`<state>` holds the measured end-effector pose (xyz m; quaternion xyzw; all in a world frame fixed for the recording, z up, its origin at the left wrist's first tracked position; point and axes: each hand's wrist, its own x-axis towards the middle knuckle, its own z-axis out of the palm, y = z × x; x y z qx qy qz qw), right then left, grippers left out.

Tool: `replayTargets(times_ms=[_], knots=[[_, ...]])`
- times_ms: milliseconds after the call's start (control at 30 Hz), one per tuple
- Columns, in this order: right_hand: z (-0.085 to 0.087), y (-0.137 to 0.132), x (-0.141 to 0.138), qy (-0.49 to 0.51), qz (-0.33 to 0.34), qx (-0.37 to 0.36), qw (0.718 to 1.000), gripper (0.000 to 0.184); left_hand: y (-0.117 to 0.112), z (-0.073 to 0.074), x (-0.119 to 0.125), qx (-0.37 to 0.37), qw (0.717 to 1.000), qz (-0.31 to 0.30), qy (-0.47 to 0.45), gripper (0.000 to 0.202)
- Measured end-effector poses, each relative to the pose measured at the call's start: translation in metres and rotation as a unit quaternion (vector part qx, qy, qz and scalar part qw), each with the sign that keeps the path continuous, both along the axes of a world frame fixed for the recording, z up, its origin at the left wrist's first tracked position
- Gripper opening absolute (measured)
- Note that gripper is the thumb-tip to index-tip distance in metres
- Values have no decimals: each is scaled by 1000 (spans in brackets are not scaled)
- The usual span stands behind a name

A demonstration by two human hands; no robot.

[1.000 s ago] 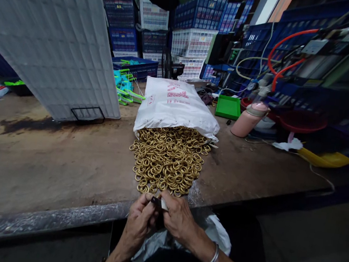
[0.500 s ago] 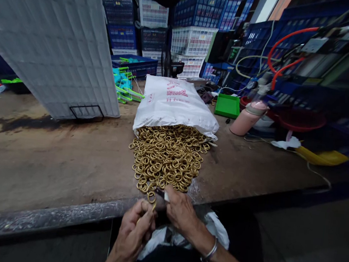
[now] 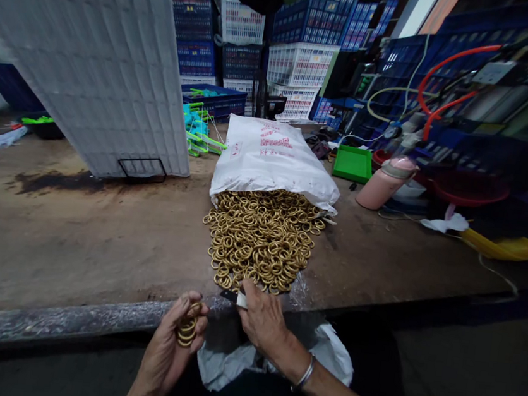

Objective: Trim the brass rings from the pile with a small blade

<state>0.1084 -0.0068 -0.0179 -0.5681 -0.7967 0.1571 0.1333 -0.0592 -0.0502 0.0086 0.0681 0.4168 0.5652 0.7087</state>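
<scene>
Though dim toward the edges, filled mostly by a stained brown workbench [image 3: 72,246]. Leaning at its far left, a grey ribbed panel [image 3: 93,58]. Behind, stacked blue and white crates [image 3: 298,62], with red hoses [image 3: 443,72] looping at far right. Lying mid-bench, mouth toward the near edge, a white sack [image 3: 273,158] printed in red characters too blurred to read. Spilling from that mouth, a heap of brass rings [image 3: 262,239], reaching almost to the bench edge, between sack and hands. Below the edge, a crumpled pale plastic bag [image 3: 326,358] under the wrists. Right of the sack and well apart from the heap: green tray [image 3: 352,163], pink bottle [image 3: 382,183], yellow scoop [image 3: 501,246]. Left of the sack, green wire clips [image 3: 200,130]. At the near foot of the heap, right hand [image 3: 264,322], metal bangle [image 3: 305,374] on its wrist, fingers closed on a small dark tool [image 3: 236,297] with a white piece. Just beside it and off the bench, left hand [image 3: 171,346], fingers curled and clamped round a short stack of rings [image 3: 186,330].
</scene>
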Motion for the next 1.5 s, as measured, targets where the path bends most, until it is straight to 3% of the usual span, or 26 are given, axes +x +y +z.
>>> replayTargets(times_ms=[233, 367, 467, 667, 800, 933, 1033, 1167, 1267, 1400, 1500], knots=[[0, 3, -6, -34, -9, -11, 999, 16, 2, -6, 9, 2, 999, -14, -45, 21], [2, 7, -1, 1, -32, -28, 999, 15, 2, -9, 25, 5, 999, -35, 37, 22], [8, 12, 4, 108, -50, -69, 990, 7, 6, -13, 36, 36, 991, -46, 120, 28], [16, 15, 14, 345, -26, -234, 909, 12, 21, -13, 47, 78, 951, -100, 283, 43], [13, 13, 17, 401, -24, -296, 867, 10, 26, -7, 51, 126, 930, -142, 315, 30], [12, 13, 19, 427, -46, -353, 831, 11, 29, -9, 56, 159, 923, -127, 326, 22], [19, 14, 22, 417, -59, -299, 856, 13, 31, -10, 57, 179, 910, -113, 357, 17], [29, 14, 25, 361, -46, -197, 911, 24, 32, -10, 57, 217, 862, -92, 448, 11], [27, 15, 24, 325, -36, -153, 932, 25, 32, -9, 57, 232, 843, -101, 474, 9], [21, 18, 21, 318, -42, -141, 936, 24, 33, -7, 57, 205, 870, -118, 432, 13], [20, 18, 21, 322, -50, -140, 935, 23, 33, -9, 58, 165, 903, -173, 358, 22]])
